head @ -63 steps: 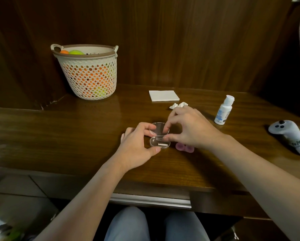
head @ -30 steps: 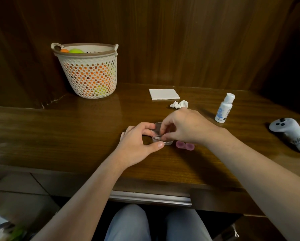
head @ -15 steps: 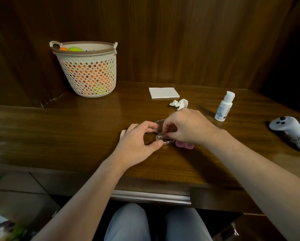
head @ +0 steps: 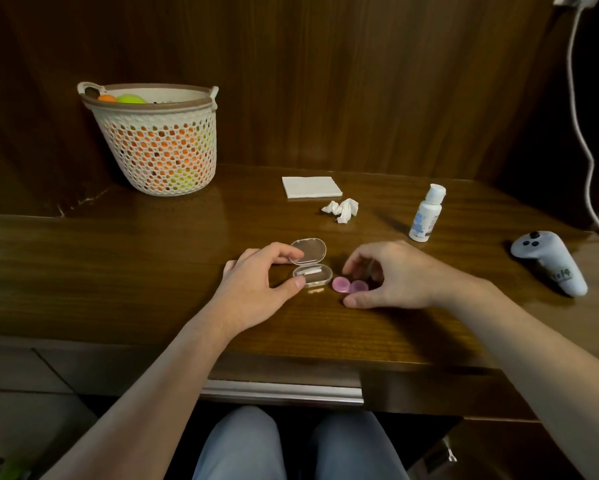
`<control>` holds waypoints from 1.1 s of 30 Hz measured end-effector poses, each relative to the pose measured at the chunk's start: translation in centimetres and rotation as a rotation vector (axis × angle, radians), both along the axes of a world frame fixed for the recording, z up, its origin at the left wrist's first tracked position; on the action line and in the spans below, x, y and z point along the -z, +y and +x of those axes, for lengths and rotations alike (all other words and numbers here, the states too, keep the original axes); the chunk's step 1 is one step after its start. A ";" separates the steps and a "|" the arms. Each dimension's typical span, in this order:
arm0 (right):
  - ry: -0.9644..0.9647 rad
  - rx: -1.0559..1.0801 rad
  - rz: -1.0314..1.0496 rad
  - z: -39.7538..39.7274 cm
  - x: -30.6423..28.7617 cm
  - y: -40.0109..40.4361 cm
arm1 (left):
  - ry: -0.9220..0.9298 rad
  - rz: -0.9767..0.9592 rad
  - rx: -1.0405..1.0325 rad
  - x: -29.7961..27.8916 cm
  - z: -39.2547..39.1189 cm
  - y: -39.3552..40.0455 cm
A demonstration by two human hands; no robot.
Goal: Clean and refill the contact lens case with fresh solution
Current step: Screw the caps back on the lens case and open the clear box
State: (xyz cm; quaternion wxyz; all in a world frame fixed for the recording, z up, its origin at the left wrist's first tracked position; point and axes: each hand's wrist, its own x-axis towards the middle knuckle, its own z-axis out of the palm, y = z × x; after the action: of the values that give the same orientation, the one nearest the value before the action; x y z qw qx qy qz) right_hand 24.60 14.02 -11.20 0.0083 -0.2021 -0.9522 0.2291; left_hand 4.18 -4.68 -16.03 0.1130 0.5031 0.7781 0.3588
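the left hand (head: 256, 285) rests on the wooden counter (head: 118, 271) with its grip closed lightly on a small clear plastic box (head: 310, 266): the index finger touches the raised hinged lid at its far left edge, and the thumb presses the near left corner of the base. the box stands open, lid tilted back, with a small white piece lying inside the base.

just to the right of the box lies the pink contact lens case (head: 349, 285), its two round wells side by side on the counter. the right hand (head: 391, 275) arches over its right end, fingers curled and spread around the case with the thumb tip on the counter at the near side. whether any fingertip actually touches the case cannot be told; the grip is half open and has nothing lifted.

further back, a crumpled tissue (head: 341, 208) lies near a flat folded white napkin (head: 311, 187). a small white solution bottle (head: 426, 213) stands upright with its cap on, to the right and well apart from the case. a perforated basket (head: 156, 140) holding orange and green balls sits at the far left, and a pale grey handheld controller (head: 551, 261) lies at the right edge of the counter.
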 end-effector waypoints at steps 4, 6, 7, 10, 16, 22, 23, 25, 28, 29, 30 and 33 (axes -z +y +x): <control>0.103 -0.007 -0.042 0.1 0.7 0.0 | 0.002 -0.003 -0.005 -0.1 0.0 0.0; 0.114 -0.017 -0.075 0.2 0.5 0.1 | -0.002 -0.003 -0.009 -0.1 0.1 0.0; 0.120 -0.022 -0.092 0.2 0.3 0.2 | -0.001 -0.003 -0.009 -0.2 0.1 0.0; 0.193 -0.028 -0.103 -0.2 -0.2 -0.1 | 0.005 -0.005 -0.010 -0.2 0.1 -0.1; 0.330 -0.041 0.026 -2.7 -0.1 -1.9 | 0.005 -0.006 -0.006 -0.3 0.1 -0.1; 0.340 -0.056 0.026 -3.7 0.5 -2.6 | 0.010 -0.002 0.007 -0.3 0.1 -0.2; 0.331 -0.054 0.031 -3.7 0.6 -2.6 | 0.013 -0.003 0.011 -0.3 0.1 -0.2; 0.315 -0.052 0.041 -3.8 0.7 -2.5 | 0.016 -0.004 0.021 -0.2 0.0 -0.2; 0.315 -0.049 0.044 -3.8 0.9 -2.4 | 0.016 -0.004 0.022 -0.1 -0.1 -0.2; 0.317 -0.048 0.040 -3.7 1.0 -2.4 | 0.015 -0.005 0.021 -0.1 -0.1 -0.2; 0.318 -0.047 0.038 -3.7 1.1 -2.4 | 0.014 -0.007 0.020 -0.1 -0.1 -0.1; 0.315 -0.049 0.041 -3.6 1.2 -2.3 | 0.013 -0.012 0.015 0.0 -0.1 0.0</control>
State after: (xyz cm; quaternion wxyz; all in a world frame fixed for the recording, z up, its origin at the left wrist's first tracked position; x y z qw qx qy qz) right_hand 21.01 11.67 -12.39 0.1559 -0.1403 -0.9482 0.2388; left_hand 4.05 -4.66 -16.01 0.1137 0.5107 0.7770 0.3501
